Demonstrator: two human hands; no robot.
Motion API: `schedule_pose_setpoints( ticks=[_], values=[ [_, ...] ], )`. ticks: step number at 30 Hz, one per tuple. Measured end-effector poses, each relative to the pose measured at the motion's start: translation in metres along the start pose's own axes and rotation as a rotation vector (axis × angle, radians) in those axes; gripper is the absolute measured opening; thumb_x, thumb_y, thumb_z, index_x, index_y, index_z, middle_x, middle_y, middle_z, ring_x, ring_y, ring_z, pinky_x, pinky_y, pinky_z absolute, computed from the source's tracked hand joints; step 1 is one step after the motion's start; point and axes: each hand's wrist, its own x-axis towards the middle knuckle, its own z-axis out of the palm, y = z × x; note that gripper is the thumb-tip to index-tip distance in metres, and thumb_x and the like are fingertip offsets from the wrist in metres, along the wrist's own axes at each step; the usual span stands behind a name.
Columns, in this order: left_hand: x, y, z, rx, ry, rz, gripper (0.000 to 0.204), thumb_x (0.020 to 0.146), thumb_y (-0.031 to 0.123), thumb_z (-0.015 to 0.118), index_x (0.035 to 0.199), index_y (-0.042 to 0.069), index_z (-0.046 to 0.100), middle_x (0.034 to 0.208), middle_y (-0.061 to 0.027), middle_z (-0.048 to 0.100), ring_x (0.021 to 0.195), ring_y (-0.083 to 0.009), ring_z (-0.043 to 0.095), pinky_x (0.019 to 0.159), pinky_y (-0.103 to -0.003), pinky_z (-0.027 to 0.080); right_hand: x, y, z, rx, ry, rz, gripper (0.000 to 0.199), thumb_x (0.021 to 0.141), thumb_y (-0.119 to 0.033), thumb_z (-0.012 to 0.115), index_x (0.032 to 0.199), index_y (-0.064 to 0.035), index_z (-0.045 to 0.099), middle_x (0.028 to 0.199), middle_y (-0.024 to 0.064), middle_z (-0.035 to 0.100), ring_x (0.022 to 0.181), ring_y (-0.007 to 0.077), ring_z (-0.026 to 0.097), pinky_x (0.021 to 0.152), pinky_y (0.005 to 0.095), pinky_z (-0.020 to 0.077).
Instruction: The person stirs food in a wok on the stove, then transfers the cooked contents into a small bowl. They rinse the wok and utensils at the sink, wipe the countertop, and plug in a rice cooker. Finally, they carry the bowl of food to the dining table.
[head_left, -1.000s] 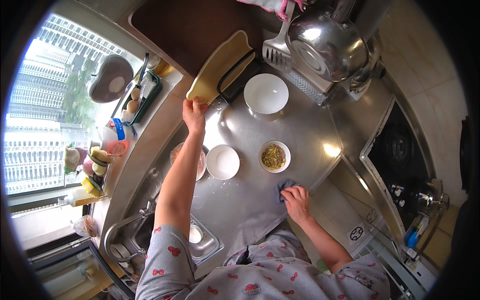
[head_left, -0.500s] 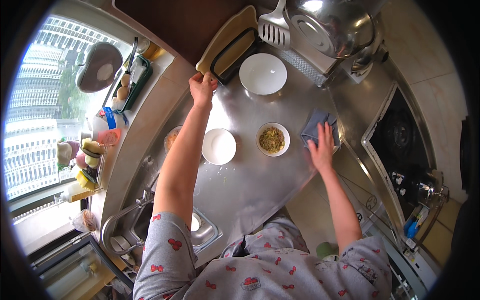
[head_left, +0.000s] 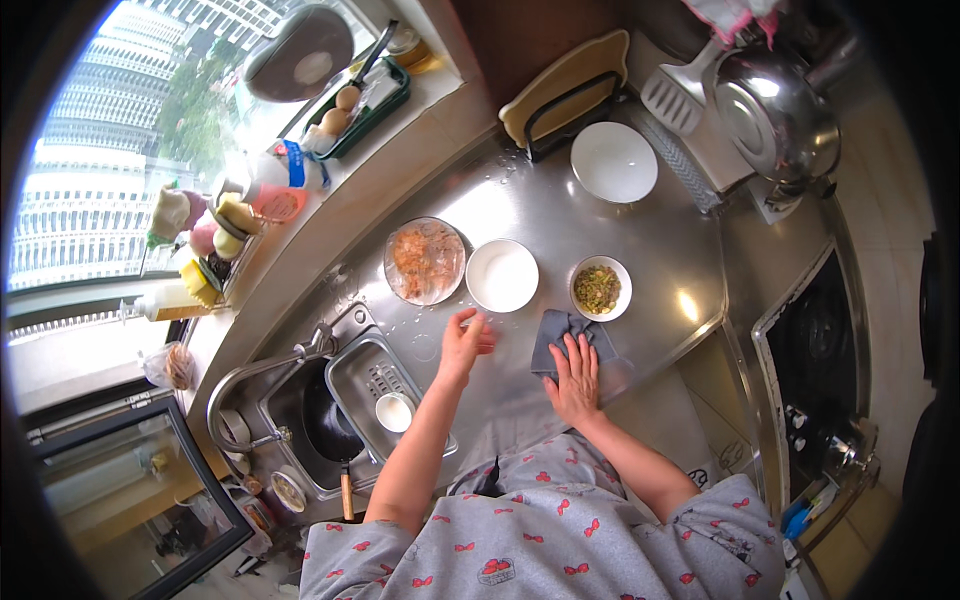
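While the steel counter fills the middle of the view, the sink sits at its left end with a dark pan and a small white cup down in it. Up at the back, a big shiny pot stands at the far right, a white plate just beside a cutting board in its rack. Nearer in, three dishes line up: a glass plate of orange shreds, a white bowl, then a small bowl of chopped greens. Right below that small bowl lies the grey cloth, and the right hand presses flat on it, fingers spread. Just beside, the left hand rests on bare counter near the white bowl, fingers loosely curled and holding nothing, apart from the cloth.
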Motion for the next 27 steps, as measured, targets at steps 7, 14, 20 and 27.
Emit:
schedule_pose_setpoints(
  ticks=[7, 14, 20, 27],
  values=[
    [0.035, -0.005, 0.031, -0.415, -0.079, -0.077, 0.047, 0.093, 0.007, 0.049, 0.136, -0.002, 0.034, 0.120, -0.0207, 0.057, 0.092, -0.0298, 0.068, 0.078, -0.038, 0.061, 0.055, -0.018, 0.019, 0.063, 0.207, 0.048, 0.049, 0.083, -0.005, 0.063, 0.129, -0.0074, 0.048, 0.140, 0.0136, 0.042, 0.137, 0.0374, 0.033, 0.111, 0.0517, 0.0275],
    [-0.014, -0.006, -0.026, -0.581, -0.100, -0.050, 0.054, 0.085, -0.001, 0.046, 0.137, -0.001, 0.036, 0.126, -0.0193, 0.055, 0.103, -0.0320, 0.066, 0.080, -0.041, 0.061, 0.138, -0.041, -0.005, 0.382, 0.405, 0.030, 0.041, 0.082, 0.008, 0.047, 0.121, -0.0024, 0.055, 0.124, 0.0144, 0.056, 0.122, 0.0349, 0.049, 0.106, 0.0446, 0.0346],
    [-0.098, -0.050, -0.122, -0.823, -0.027, -0.074, 0.045, 0.081, 0.001, 0.055, 0.125, 0.004, 0.052, 0.117, -0.0120, 0.062, 0.101, -0.0280, 0.065, 0.079, -0.043, 0.060, 0.298, -0.034, -0.018, 0.135, 0.448, 0.089, 0.040, 0.084, -0.005, 0.056, 0.122, -0.0178, 0.058, 0.128, 0.0071, 0.056, 0.120, 0.0345, 0.050, 0.103, 0.0465, 0.0366],
    [-0.164, -0.112, -0.205, -0.738, 0.380, 0.018, 0.054, 0.080, 0.004, 0.064, 0.128, 0.015, 0.042, 0.108, -0.0029, 0.055, 0.079, -0.0113, 0.056, 0.072, -0.037, 0.062, 0.313, -0.020, 0.027, -0.371, 0.188, -0.041, 0.060, 0.094, -0.031, 0.056, 0.150, -0.0209, 0.036, 0.158, 0.0099, 0.025, 0.145, 0.0383, 0.020, 0.118, 0.0480, 0.0190]
  ],
)
